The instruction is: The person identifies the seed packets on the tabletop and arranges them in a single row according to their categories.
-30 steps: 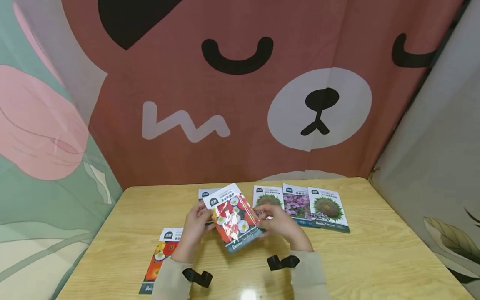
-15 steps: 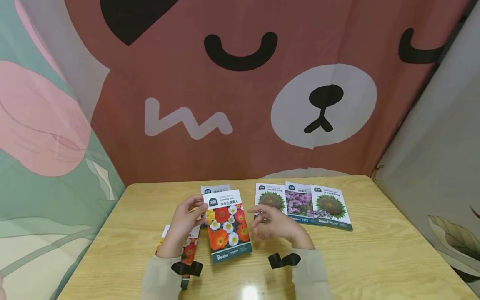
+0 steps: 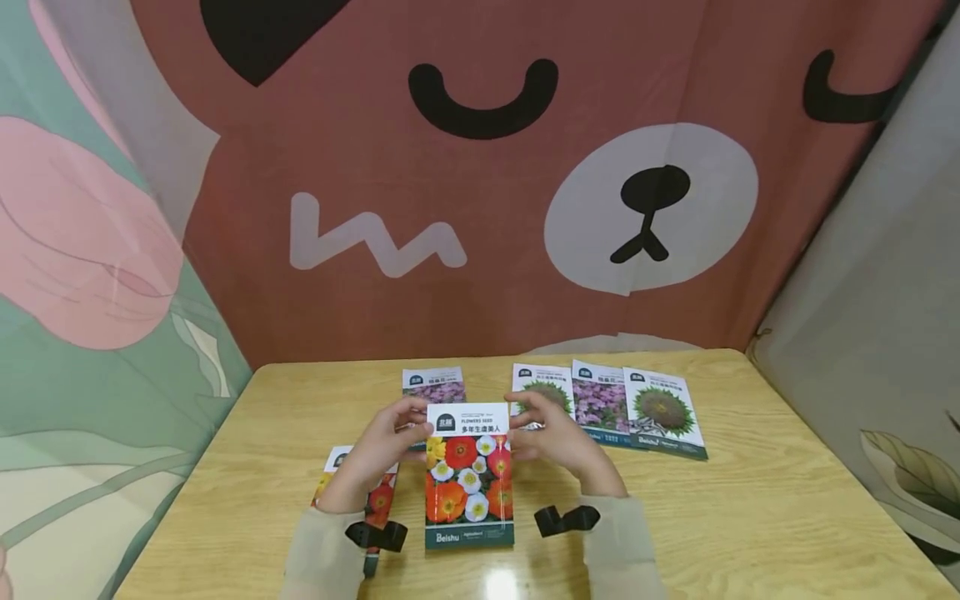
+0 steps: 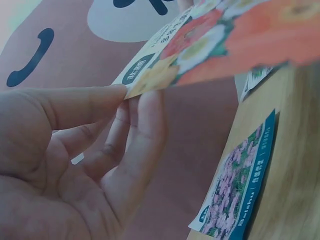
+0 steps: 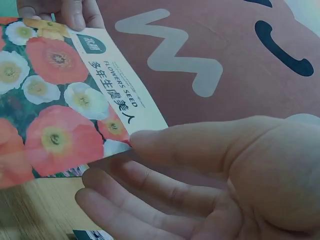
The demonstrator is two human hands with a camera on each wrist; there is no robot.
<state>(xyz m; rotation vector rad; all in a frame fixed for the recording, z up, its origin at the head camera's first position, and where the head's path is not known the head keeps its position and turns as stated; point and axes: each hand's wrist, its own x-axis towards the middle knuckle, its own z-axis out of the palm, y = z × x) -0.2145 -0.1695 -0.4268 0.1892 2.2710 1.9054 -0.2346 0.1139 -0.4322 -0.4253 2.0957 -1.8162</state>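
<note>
A flower seed packet with red, orange and white poppies is held upright over the table, its printed front toward me. My left hand pinches its upper left edge; in the left wrist view the thumb lies on the front with the fingers behind. At the opposite edge, my right hand grips it, thumb on the front and fingers lower down behind. Another poppy packet lies partly hidden beneath my left forearm. Behind the held packet lies a purple-flower packet, its lower part covered.
On the back right of the wooden table lie a sunflower packet, a purple-flower packet and another sunflower packet, side by side and overlapping. A printed bear curtain hangs right behind the table's back edge.
The held packet has turned from tilted to straight and come slightly lower. My right hand came off its edge half a second ago and now holds it again; my left kept its grip.
</note>
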